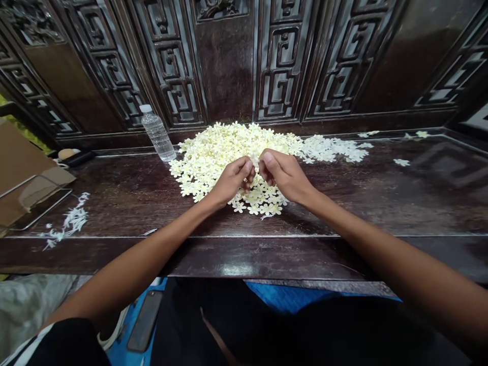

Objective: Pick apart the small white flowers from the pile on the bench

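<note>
A big heap of small pale-yellow flowers [224,142] lies on the dark wooden bench, with a flatter patch of whiter flowers [331,148] trailing off to its right. Over the front of the heap, my left hand [237,177] is closed, thumb and forefinger pinched together. Just to its right, my right hand [281,172] is closed too, fingers curled and thumb on top. The fingertips of both hands almost meet. Anything held between them is too small to make out against the blossoms behind.
An upright clear plastic bottle [158,134] stands left of the heap. Small white pieces [72,221] lie near a cardboard box [28,173] and wire frame at the far left. A carved wooden panel [231,66] rises behind. Below the bench is a phone [145,320] on blue cloth.
</note>
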`<state>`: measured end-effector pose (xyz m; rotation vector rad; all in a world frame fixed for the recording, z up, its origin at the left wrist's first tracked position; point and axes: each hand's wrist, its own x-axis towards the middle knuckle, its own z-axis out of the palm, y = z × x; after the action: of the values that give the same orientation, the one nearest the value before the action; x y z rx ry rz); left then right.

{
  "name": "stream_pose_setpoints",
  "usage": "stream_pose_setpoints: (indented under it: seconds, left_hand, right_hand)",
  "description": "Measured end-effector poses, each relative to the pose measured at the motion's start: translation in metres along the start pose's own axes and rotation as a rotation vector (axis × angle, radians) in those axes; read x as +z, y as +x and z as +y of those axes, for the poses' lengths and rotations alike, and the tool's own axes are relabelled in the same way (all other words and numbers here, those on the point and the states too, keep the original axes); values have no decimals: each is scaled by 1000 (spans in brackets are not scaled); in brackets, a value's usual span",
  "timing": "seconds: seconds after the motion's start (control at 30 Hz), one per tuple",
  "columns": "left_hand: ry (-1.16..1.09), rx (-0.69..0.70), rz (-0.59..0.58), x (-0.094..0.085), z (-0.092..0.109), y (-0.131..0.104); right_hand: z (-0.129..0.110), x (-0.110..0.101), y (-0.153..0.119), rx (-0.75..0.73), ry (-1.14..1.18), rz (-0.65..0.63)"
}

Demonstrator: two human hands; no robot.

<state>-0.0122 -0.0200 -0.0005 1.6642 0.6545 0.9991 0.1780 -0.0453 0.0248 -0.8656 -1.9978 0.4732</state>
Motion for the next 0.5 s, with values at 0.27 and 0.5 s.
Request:
stream_pose_setpoints:
  seconds: [0.27,0.5]
  left_hand:
    - [505,171,107,5,11,-5]
    - [1021,304,6,-1,18,-5]
  right_hand:
    - [6,2,0,-35,-92,-33]
    - [4,-2,0,23,-208,-74]
